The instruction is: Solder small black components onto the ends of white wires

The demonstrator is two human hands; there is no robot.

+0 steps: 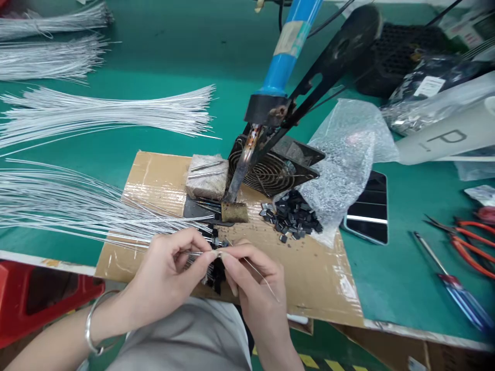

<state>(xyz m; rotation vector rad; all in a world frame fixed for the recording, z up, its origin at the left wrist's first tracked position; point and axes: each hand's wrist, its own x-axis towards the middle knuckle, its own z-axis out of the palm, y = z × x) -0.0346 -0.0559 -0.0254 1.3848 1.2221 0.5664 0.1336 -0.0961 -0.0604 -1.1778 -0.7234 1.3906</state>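
Note:
Over the front of a cardboard sheet (305, 278), my two hands meet at the fingertips. My left hand (170, 268) is closed, pinching the end of a grey-white wire between thumb and forefinger. Closed right against it, my right hand (257, 275) pinches at the same spot; a thin bare strand (263, 278) like solder wire curves across its fingers. What sits between the touching fingertips is too small to make out. Under the hands lie black pieces (214, 278), partly hidden. A bundle of loose white wires (85, 201) runs in from the left beside my left hand.
A blue-handled soldering iron (280, 67) hangs tip down on a black stand (332, 56), near a brownish block (234, 212). Behind it is a fan (270, 170). Small black parts (294, 211) spill from a bubble bag (340, 170). A phone (367, 206), screwdriver (456, 288) and pliers (472, 242) lie right.

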